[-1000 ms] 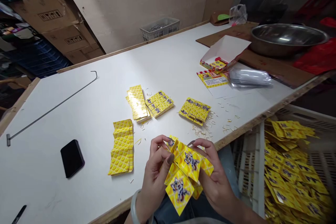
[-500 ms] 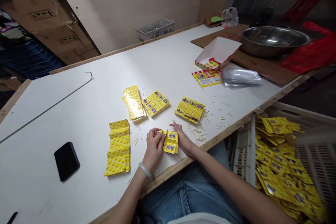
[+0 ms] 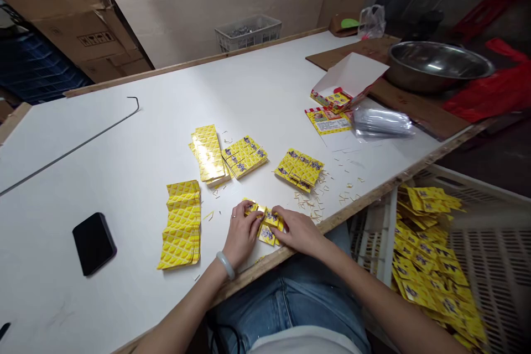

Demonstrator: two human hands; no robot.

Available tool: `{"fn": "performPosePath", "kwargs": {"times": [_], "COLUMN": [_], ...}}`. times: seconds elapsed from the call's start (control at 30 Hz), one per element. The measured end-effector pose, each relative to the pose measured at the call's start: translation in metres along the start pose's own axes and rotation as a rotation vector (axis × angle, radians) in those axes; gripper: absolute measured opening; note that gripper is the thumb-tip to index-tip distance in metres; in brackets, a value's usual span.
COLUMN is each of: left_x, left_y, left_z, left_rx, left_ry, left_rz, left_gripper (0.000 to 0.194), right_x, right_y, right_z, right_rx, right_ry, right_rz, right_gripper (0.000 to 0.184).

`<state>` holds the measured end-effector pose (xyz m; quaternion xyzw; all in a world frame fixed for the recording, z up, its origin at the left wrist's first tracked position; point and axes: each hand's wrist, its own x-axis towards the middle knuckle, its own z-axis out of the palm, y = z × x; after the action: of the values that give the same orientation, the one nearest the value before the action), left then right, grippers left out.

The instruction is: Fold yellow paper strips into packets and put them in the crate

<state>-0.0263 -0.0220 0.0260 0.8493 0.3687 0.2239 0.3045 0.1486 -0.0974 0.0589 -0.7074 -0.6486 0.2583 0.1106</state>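
My left hand (image 3: 243, 231) and my right hand (image 3: 295, 228) press down on a small bunch of yellow printed packets (image 3: 266, 221) lying on the white table (image 3: 124, 144) near its front edge. The fingers of both hands are curled over the packets, the left at their left end, the right on top and to the right. A folded strip of yellow packets (image 3: 181, 223) lies to the left of my left hand. Three more yellow stacks (image 3: 208, 154) (image 3: 245, 156) (image 3: 299, 170) lie just beyond my hands.
A black phone (image 3: 93, 242) lies at the left, a bent metal rod (image 3: 70, 146) behind it. An open box (image 3: 347, 80), clear bags (image 3: 381, 121) and a steel bowl (image 3: 435, 63) sit at the right. A white crate (image 3: 477, 243) of yellow packets stands beside the table.
A second ago both hands held the packets up close to me; they have brought them down onto the table and now press them flat near the front edge.
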Motion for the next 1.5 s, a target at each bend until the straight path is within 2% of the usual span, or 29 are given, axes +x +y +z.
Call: {"fn": "performPosePath", "kwargs": {"times": [0.07, 0.17, 0.3, 0.4, 0.5, 0.57, 0.67, 0.73, 0.83, 0.97, 1.07, 1.23, 1.4, 1.5], "left_x": [0.002, 0.008, 0.019, 0.025, 0.029, 0.031, 0.033, 0.032, 0.03, 0.029, 0.025, 0.019, 0.026, 0.033], "left_y": [-0.007, -0.018, -0.028, -0.03, -0.029, -0.03, -0.031, -0.03, -0.027, -0.028, -0.032, -0.042, -0.055, -0.059], "left_z": [-0.013, -0.034, -0.048, -0.05, -0.05, -0.05, -0.05, -0.05, -0.048, -0.043, -0.041, -0.053, -0.065, -0.06], "left_rx": [-0.075, -0.17, -0.312, -0.169, -0.035, -0.077, -0.168, -0.176, -0.138, -0.106, -0.166, -0.264, -0.14, -0.113], "left_ry": [-0.131, -0.295, -0.406, -0.326, -0.297, -0.347, -0.407, -0.407, -0.39, -0.379, -0.364, -0.373, -0.258, -0.294], "left_rz": [0.07, 0.146, 0.086, 0.076, 0.078, 0.064, 0.062, 0.061, 0.066, 0.086, 0.05, 0.045, 0.097, 0.118], "left_gripper": [0.025, 0.036, 0.053, 0.039, 0.028, 0.029, 0.033, 0.032, 0.031, 0.033, 0.038, 0.043, 0.027, 0.017], "right_x": [0.004, 0.006, 0.004, 0.003, 0.005, 0.008, 0.014, 0.018, 0.02, 0.019, 0.019, 0.023, 0.026, 0.027], "right_y": [0.0, -0.001, -0.003, -0.006, -0.009, -0.01, -0.006, -0.002, -0.001, -0.01, -0.017, -0.022, -0.026, -0.03], "right_z": [0.006, 0.015, 0.02, 0.018, 0.019, 0.021, 0.026, 0.028, 0.03, 0.031, 0.028, 0.02, 0.02, 0.026], "right_rx": [-0.009, -0.018, -0.07, -0.125, -0.148, -0.076, 0.147, 0.267, 0.318, 0.29, 0.234, 0.079, 0.003, -0.077], "right_ry": [0.008, 0.025, 0.114, 0.17, 0.142, 0.104, 0.083, 0.088, 0.089, 0.124, 0.154, 0.06, 0.073, 0.108], "right_rz": [0.001, 0.008, 0.001, -0.043, -0.12, -0.164, -0.173, -0.146, -0.12, -0.128, -0.126, -0.103, -0.058, -0.016], "right_gripper": [0.024, 0.027, 0.023, 0.017, 0.014, 0.016, 0.017, 0.016, 0.018, 0.023, 0.033, 0.039, 0.041, 0.037]}}
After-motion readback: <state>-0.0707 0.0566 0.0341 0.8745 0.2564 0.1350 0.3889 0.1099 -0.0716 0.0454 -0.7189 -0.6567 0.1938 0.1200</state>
